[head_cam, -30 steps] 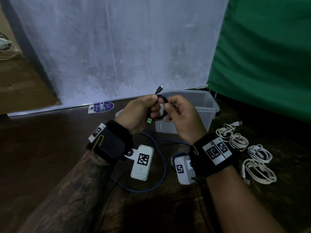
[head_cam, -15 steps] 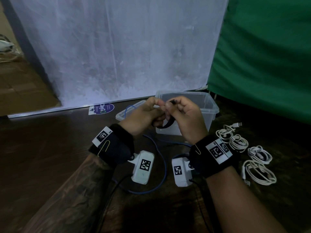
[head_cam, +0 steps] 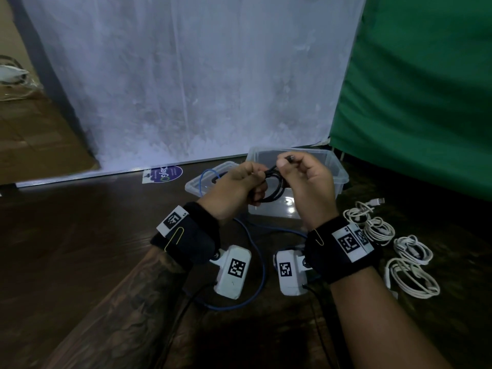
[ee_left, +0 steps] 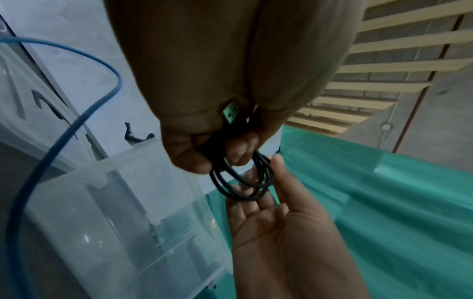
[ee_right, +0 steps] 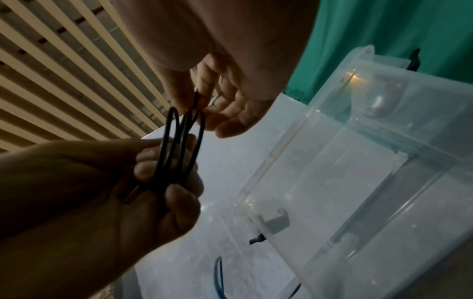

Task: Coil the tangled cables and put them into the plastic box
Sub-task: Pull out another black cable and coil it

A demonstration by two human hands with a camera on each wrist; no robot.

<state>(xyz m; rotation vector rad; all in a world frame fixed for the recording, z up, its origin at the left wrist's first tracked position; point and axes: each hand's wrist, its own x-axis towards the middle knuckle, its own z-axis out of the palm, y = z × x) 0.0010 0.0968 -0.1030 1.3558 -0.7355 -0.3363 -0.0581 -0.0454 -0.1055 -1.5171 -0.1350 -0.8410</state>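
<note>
Your left hand grips the coiled black cable in the air in front of the plastic box while your right hand pinches its free end, and slackening either hold could spring the loops apart.

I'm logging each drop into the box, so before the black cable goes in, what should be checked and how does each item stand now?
1. Coil held: left hand grips the black cable loops. Ok.
2. Free end secured: right hand pinches the plug end above the coil, not tucked. Not ok.
3. Plastic box open, lid off beside it. Ok.
4. Box floor free: cannot tell, hands cover it.
5. Blue cable loose on the table, arching over the lid. Not ok.
</note>
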